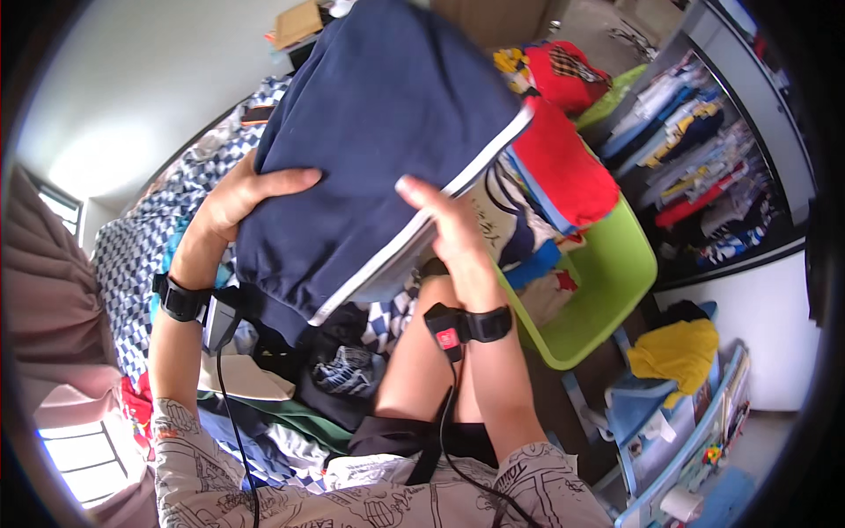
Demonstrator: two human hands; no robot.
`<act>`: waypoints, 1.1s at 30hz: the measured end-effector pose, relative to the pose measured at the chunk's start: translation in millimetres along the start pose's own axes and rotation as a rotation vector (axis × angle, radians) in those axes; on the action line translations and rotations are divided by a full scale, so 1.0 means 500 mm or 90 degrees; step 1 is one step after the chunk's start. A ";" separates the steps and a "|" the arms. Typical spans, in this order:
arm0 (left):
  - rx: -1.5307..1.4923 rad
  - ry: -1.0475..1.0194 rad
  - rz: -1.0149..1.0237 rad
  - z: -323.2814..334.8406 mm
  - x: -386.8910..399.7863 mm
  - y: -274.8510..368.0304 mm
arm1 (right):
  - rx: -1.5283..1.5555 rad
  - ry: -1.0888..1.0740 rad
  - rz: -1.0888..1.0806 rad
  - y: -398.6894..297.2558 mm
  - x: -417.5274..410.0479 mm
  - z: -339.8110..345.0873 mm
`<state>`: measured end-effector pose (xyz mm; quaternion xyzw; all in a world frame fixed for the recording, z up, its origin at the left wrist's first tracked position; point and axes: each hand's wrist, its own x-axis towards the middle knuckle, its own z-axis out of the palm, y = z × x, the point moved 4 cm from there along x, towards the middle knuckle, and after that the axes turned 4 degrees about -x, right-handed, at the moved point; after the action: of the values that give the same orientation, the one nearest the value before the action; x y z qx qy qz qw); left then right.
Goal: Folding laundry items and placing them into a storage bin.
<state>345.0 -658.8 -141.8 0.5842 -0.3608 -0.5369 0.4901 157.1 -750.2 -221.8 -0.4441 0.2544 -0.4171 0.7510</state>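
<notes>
A large navy blue garment (389,99) with a white strip along one edge is held up before me. On its left side my left hand (254,191) grips it, thumb lying over the cloth. Near the white strip my right hand (442,218) holds the opposite edge, also thumb on top. The fingers of both hands are partly hidden behind the fabric. Below it, by my legs, lie dark folded clothes (346,376) and a cream cloth (247,377). Right of the garment stands a lime green plastic tub (614,284) containing clothes, among them a red folded garment (568,171).
A bed with a checkered sheet (132,264) spreads out at left, beside a pink curtain (56,290). An open wardrobe (719,145) packed with clothes stands at right. A yellow cloth (680,356) drapes over a light blue chair (637,402). Red clothing (561,86) is piled behind the tub.
</notes>
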 end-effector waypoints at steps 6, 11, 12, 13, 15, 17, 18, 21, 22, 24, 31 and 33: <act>-0.087 -0.313 0.011 0.292 0.074 -0.038 | -0.010 0.296 -0.067 -0.178 -0.109 -0.272; 0.077 -0.169 0.116 0.403 0.150 -0.259 | -0.019 0.452 -0.106 -0.227 -0.222 -0.534; 0.158 -0.106 0.174 0.399 0.147 -0.293 | -0.020 0.457 -0.101 -0.217 -0.233 -0.568; 0.236 -0.045 0.233 0.391 0.136 -0.315 | -0.070 0.477 -0.120 -0.212 -0.244 -0.601; 0.350 0.094 0.328 0.367 0.100 -0.367 | -0.146 0.507 -0.136 -0.176 -0.257 -0.663; 0.405 0.139 0.301 0.359 0.076 -0.422 | -0.210 0.549 -0.090 -0.130 -0.268 -0.749; 0.444 0.170 0.262 0.338 0.059 -0.447 | -0.190 0.565 -0.060 -0.093 -0.260 -0.761; 0.491 0.168 0.231 0.318 0.025 -0.503 | -0.145 0.590 -0.025 -0.006 -0.258 -0.853; 0.479 0.167 0.190 0.312 0.018 -0.510 | -0.087 0.611 0.033 0.019 -0.253 -0.842; 0.554 0.167 0.139 0.304 0.006 -0.521 | -0.003 0.652 0.126 0.042 -0.251 -0.808; 0.525 0.136 0.067 0.308 0.037 -0.517 | 0.036 0.664 0.284 0.203 -0.280 -0.976; 0.527 0.144 0.052 0.295 0.038 -0.511 | -0.069 0.663 0.366 0.259 -0.283 -0.987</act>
<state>176.6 -638.0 -384.0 0.7720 -0.5125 -0.2597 0.2719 -236.7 -820.6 -569.0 -0.1322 0.7201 -0.3464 0.5865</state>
